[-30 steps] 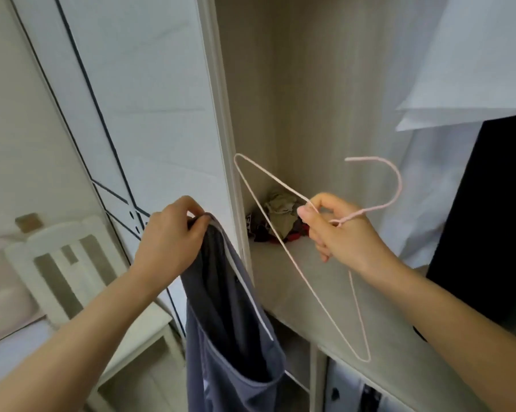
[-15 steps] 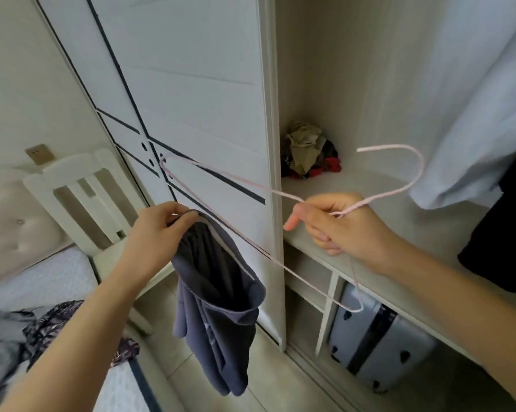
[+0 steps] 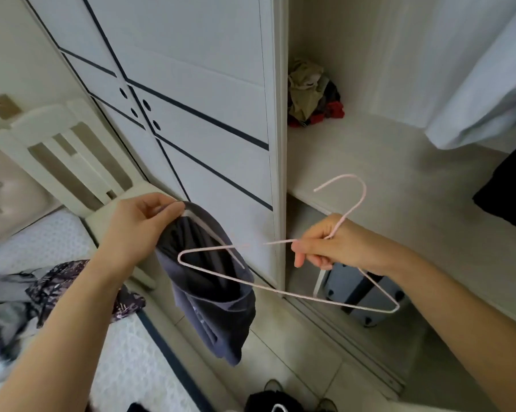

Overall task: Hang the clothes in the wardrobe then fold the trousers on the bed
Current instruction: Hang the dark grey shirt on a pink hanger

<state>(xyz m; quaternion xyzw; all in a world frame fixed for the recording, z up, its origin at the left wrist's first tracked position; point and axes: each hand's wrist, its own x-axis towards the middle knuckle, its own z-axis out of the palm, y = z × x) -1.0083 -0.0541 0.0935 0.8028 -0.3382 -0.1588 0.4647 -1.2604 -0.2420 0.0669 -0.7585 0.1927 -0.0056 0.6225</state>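
1. left hand (image 3: pixel 137 230) pinches the rim of a limp, matte grey-blue garment (image 3: pixel 221 307), which hangs in the air in front of the wardrobe (image 3: pixel 354 150) opening's left edge.
2. right hand (image 3: pixel 328 248) is clenched on the neck of a thin pink wire hanger (image 3: pixel 364 193); the hanger's left corner sits at the garment's opening, not yet threaded.
3. judged status: hanging in progress. a pale garment (image 3: pixel 488 84) already hangs at the wardrobe's right edge.
4. remaining: crumpled patterned clothes (image 3: pixel 57 281) lie by the bed (image 3: pixel 125 361) edge; folding appears not started.
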